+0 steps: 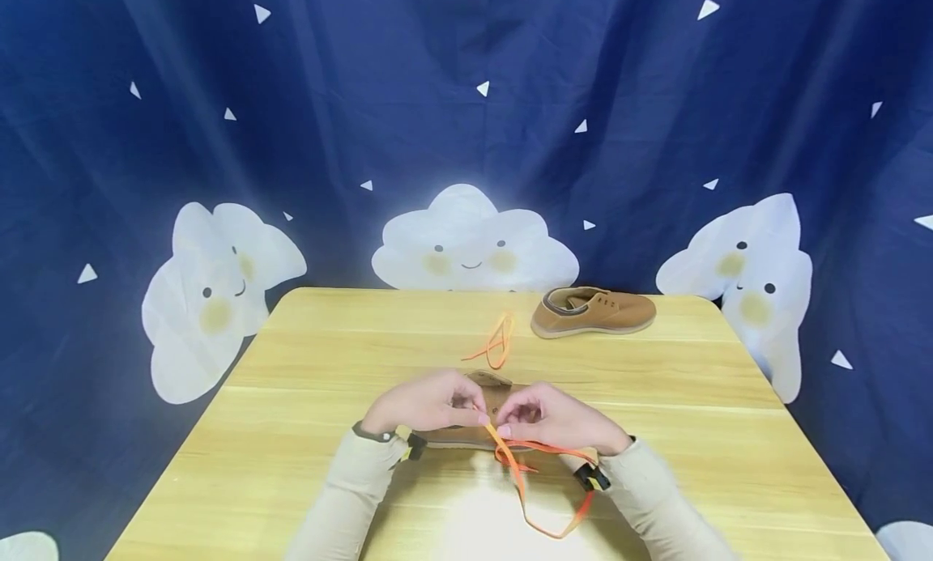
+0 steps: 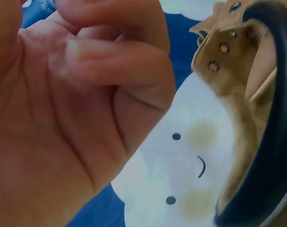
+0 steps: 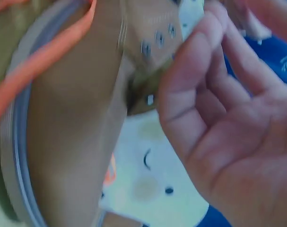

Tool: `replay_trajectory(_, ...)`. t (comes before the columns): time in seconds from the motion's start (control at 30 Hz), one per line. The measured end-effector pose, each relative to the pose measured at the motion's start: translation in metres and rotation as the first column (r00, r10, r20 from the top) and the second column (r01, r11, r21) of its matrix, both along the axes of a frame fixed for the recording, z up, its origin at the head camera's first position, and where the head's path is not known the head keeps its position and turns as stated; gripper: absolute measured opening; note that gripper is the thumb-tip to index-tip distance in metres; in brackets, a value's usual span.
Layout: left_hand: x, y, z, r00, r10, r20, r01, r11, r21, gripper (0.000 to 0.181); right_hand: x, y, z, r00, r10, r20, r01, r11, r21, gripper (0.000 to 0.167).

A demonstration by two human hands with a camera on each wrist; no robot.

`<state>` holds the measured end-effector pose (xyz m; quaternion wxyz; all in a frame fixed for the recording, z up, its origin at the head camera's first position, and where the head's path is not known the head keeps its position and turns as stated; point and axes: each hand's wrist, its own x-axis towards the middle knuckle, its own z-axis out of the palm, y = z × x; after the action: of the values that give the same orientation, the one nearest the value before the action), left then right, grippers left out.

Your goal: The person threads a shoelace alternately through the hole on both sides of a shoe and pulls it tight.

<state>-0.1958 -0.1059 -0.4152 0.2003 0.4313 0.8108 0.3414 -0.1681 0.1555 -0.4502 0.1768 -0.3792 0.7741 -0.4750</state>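
The fingers of the left hand (image 1: 430, 403) pinch a flat orange shoelace (image 1: 516, 473) between thumb and forefinger. The fingers of the right hand (image 1: 561, 415) are curled, their tips drawn close together beside the lace; whether they grip any of it I cannot tell. From the hands, the lace drops in a loose loop towards the near side of the table (image 1: 291, 383), with a redder stretch passing below the right hand.

Between and under both hands is a brown shoe (image 1: 497, 395), resting on the table. It has a smooth tan upper, a pale sole edge, metal-rimmed eyelets (image 3: 159, 38) and a dark padded collar (image 2: 275, 109). The hands cover much of it in the head view — the wrist views each catch only part, the right one blurred — and the left fingertips are cut off in their own wrist view.

Just beyond the shoe lies another orange length (image 1: 508, 344), looped on the table. Farther back to the right stands a matching shoe (image 1: 619, 310), eyelets unlaced, its opening showing a dark lining. Behind hangs a blue curtain (image 1: 408, 83) with smiling white clouds.
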Motion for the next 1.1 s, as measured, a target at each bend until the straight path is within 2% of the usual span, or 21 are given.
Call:
replay_trajectory(0.17,0.002,0.009,-0.002,1.000,-0.024,-0.015,0.024,1.000,-0.015,0.018,0.007,-0.010,-0.004,0.996,-0.072,0.044,0.073,0.997,-0.023,0.022)
replay_trajectory(0.23,0.002,0.010,-0.003,1.000,-0.002,-0.017,0.002,1.000,-0.015,0.016,0.009,-0.008,-0.007,0.991,-0.102,0.084,0.105,0.994,-0.032,0.023)
replay_trajectory(0.3,0.001,0.011,-0.004,0.999,0.040,-0.034,-0.040,0.999,-0.007,0.018,0.012,-0.004,-0.010,0.978,-0.130,0.162,0.139,0.989,-0.050,0.026)
replay_trajectory(0.37,-0.001,0.011,-0.005,0.993,0.098,-0.060,-0.098,0.995,0.007,0.021,0.014,0.001,-0.013,0.952,-0.157,0.263,0.184,0.980,-0.080,0.030)
replay_trajectory(0.5,-0.003,0.012,-0.010,0.977,0.193,-0.094,-0.191,0.981,0.024,0.030,0.019,0.009,-0.020,0.874,-0.174,0.453,0.261,0.956,-0.136,0.034)
replay_trajectory(0.63,-0.003,0.015,-0.014,0.972,0.205,-0.114,-0.206,0.979,0.001,0.031,0.022,0.011,-0.027,0.803,-0.142,0.579,0.285,0.944,-0.165,0.023)
replay_trajectory(0.7,-0.003,0.017,-0.015,0.973,0.195,-0.126,-0.199,0.980,-0.013,0.032,0.023,0.012,-0.032,0.778,-0.124,0.616,0.283,0.945,-0.167,0.018)
replay_trajectory(0.83,-0.001,0.022,-0.016,0.975,0.193,-0.112,-0.197,0.980,-0.032,0.034,0.023,0.013,-0.041,0.754,-0.077,0.652,0.264,0.945,-0.194,0.017)
replay_trajectory(0.9,0.001,0.023,-0.016,0.975,0.200,-0.093,-0.204,0.978,-0.040,0.035,0.022,0.013,-0.045,0.752,-0.054,0.656,0.255,0.943,-0.215,0.018)
replay_trajectory(1.0,0.002,0.025,-0.017,0.974,0.215,-0.078,-0.219,0.974,-0.054,0.035,0.021,0.014,-0.047,0.741,-0.052,0.669,0.263,0.940,-0.218,0.018)
replay_trajectory(1.1,0.001,0.026,-0.019,0.971,0.228,-0.075,-0.233,0.970,-0.069,0.034,0.020,0.013,-0.047,0.720,-0.066,0.691,0.274,0.942,-0.195,0.019)
